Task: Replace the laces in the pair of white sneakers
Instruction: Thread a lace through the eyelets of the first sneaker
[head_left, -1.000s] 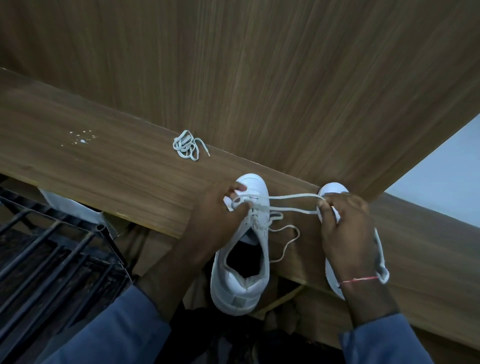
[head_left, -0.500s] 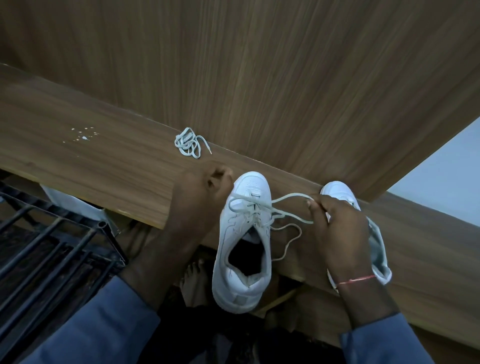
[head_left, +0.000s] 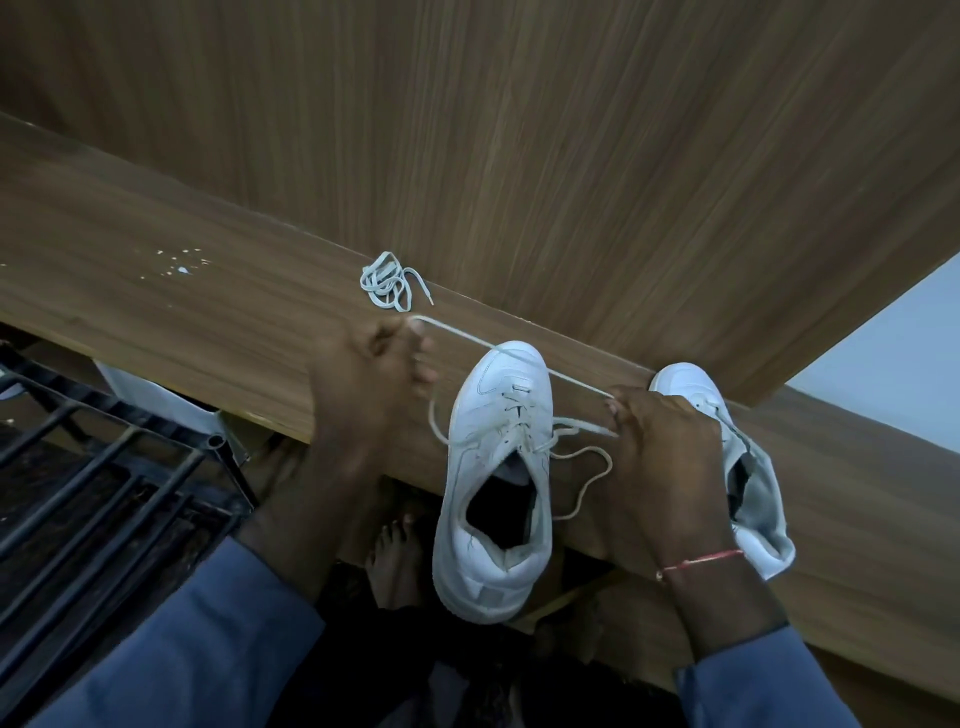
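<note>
1. Head view, centre: a white low-top sneaker (head_left: 493, 467) is laid on a brown wood-grain shelf (head_left: 156, 322), its toe pointed to twelve o'clock and its heel hung past the shelf edge at six o'clock.
2. A white flat lace (head_left: 467, 340) is drawn straight across the sneaker's toe, from ten o'clock to three o'clock. Slack lengths are seen at the eyelets, and a loose loop is hung at four o'clock of the tongue.
3. The left hand (head_left: 363, 384) is held at nine o'clock of the sneaker. One end of the taut stretch is pinched between its thumb and curled fingers.
4. The right hand (head_left: 665, 447) is held at three o'clock of the sneaker. Its fingers are curled and the other end of the taut stretch is gripped at the fingertips. A red thread bracelet (head_left: 701, 558) is worn on the wrist.
5. A second white sneaker (head_left: 756, 493) is set just beside the right hand at three o'clock, partly hidden by it.
6. A bundle of pale lace (head_left: 387, 280) is left on the shelf at twelve o'clock of the left hand, near it but apart.
7. A wood-grain wall panel (head_left: 519, 130) is seen at twelve o'clock, a black metal rack (head_left: 93, 467) at eight o'clock, and a bare foot (head_left: 392, 556) at six o'clock below the shelf, between blue sleeves (head_left: 197, 649).
</note>
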